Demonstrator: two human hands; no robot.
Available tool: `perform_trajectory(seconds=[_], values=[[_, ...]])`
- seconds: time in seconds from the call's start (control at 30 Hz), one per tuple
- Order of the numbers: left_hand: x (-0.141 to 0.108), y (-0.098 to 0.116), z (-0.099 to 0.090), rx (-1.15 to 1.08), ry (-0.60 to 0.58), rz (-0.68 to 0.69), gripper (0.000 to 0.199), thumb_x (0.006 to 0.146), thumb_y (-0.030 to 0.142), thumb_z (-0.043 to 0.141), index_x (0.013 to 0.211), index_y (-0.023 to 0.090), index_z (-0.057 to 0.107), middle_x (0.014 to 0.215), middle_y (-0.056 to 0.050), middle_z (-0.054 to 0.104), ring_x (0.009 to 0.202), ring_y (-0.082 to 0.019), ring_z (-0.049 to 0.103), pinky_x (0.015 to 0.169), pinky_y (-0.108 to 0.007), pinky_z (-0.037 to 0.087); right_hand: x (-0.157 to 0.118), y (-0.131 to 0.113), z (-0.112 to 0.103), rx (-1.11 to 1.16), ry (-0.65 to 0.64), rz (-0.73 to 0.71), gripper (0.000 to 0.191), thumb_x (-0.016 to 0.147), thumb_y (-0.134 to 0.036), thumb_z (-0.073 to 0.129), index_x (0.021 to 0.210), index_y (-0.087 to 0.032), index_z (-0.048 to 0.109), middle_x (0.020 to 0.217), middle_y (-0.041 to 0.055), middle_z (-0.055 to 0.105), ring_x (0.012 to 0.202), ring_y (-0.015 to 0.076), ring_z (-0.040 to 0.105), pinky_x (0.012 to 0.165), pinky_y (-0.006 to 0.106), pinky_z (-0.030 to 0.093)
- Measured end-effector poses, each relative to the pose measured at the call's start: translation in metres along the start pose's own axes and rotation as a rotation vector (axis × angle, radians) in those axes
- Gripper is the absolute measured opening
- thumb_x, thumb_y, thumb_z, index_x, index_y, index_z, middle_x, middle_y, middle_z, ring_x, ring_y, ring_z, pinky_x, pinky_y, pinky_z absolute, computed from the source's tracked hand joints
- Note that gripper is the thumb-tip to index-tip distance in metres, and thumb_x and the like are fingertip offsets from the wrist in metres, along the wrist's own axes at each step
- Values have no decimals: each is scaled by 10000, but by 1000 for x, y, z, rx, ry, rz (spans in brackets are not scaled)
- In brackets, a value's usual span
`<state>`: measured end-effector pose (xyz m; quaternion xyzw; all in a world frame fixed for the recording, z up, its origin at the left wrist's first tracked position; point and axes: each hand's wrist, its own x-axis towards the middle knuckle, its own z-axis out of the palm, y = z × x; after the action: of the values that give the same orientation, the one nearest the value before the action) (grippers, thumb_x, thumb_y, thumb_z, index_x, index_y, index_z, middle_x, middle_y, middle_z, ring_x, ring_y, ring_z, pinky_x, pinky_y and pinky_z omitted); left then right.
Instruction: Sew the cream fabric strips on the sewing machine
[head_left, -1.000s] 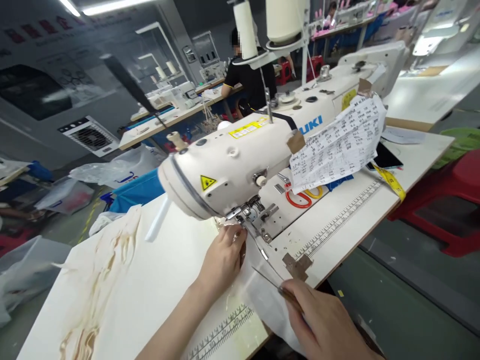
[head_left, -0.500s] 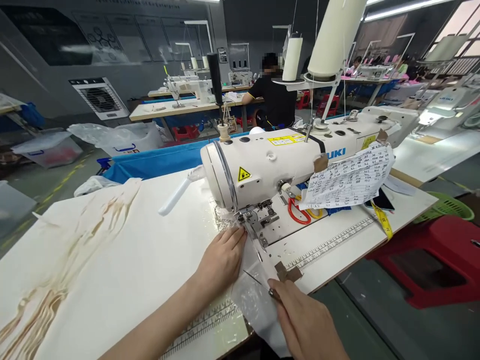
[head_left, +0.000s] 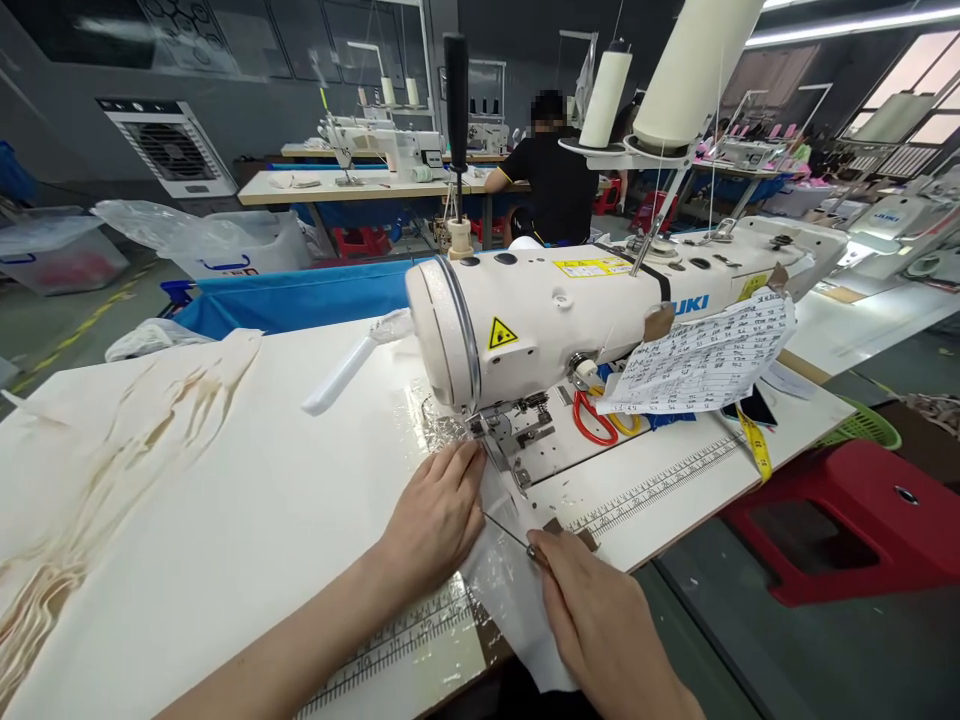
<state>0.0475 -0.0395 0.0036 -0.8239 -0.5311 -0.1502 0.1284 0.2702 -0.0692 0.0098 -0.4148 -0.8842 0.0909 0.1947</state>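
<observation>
A white sewing machine [head_left: 540, 310] stands on the white table. My left hand [head_left: 439, 505] is beside its needle area, fingers pressed together at the edge of a thin white material [head_left: 517, 610] that hangs over the table's front edge. What the fingertips pinch is hard to make out. My right hand [head_left: 592, 600] is closed on the handle of a thin metal tool [head_left: 508, 529], whose shaft points up and left toward my left hand. The tool lies over the white material.
Pale fabric strips [head_left: 172, 410] lie at the left. Red-handled scissors [head_left: 594, 418], a handwritten sheet [head_left: 701, 355] and a yellow tape measure [head_left: 755, 445] are at the right. A red stool [head_left: 862, 510] stands beside the table. A person in black [head_left: 555, 190] sits beyond.
The view has shifted slightly. My right hand and the tool have moved a little closer to my left hand, which stays near the needle area.
</observation>
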Motion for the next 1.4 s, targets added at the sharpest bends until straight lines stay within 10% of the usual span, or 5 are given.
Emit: perform_trajectory(seconds=[0.83,1.4], values=[[-9,13,4,-48,80,46,461,919,185,379,1327,26,525,1342,-202,574,1313,-322,467,1099,-477,416,22,-10,-5,-39,-63,32,340,882,-17,467,1160,-184,566,907,49,672,710,215,673,564,291,450],[4,-15,4,41,60,-31,383,947,141,386,1255,93,610,1243,-151,613,1232,-311,498,1105,-515,376,33,-9,9,229,22,58,303,955,-95,373,1187,-157,558,1020,105,731,837,242,718,671,323,536]])
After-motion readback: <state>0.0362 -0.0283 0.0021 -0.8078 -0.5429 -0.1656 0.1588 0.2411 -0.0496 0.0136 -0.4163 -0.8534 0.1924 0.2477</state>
